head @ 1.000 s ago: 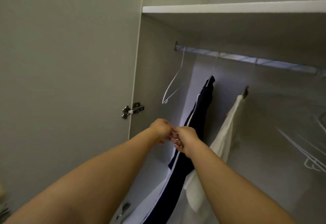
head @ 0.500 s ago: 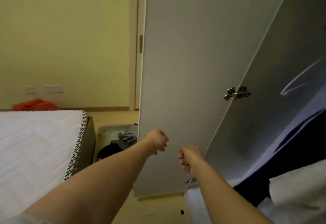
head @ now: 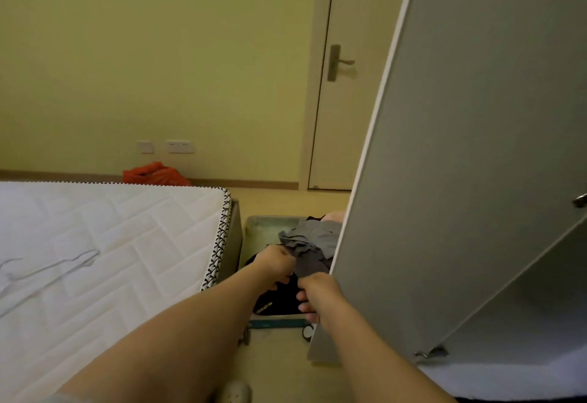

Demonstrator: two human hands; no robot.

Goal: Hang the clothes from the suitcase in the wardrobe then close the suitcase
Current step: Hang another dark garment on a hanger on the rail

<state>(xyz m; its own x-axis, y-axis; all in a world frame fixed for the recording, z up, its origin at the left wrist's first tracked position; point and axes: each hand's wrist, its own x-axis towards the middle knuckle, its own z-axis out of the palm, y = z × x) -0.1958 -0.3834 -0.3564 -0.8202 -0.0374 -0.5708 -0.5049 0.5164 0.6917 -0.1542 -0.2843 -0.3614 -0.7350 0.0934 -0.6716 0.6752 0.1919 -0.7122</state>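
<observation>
An open suitcase (head: 270, 222) lies on the floor between the bed and the wardrobe door. Inside it are a crumpled grey garment (head: 313, 240) and a black garment (head: 276, 301), with a bit of pink cloth (head: 335, 215) at the far end. Both my arms reach forward above it. My left hand (head: 275, 267) and my right hand (head: 317, 296) hang in the air with loosely curled fingers, and neither holds anything. The open grey wardrobe door (head: 460, 180) hides the suitcase's right part and the wardrobe's inside.
A white mattress (head: 111, 237) fills the left, with a white wire hanger (head: 47, 270) lying on it. A red bag (head: 154, 174) sits by the far wall. The closed room door (head: 349, 85) stands behind. My shoe (head: 235, 391) shows at the bottom.
My view has swung left and down from the wardrobe rail and hung clothes to the suitcase. My hands let go at the dark garment, parted, and now hang lower over the suitcase.
</observation>
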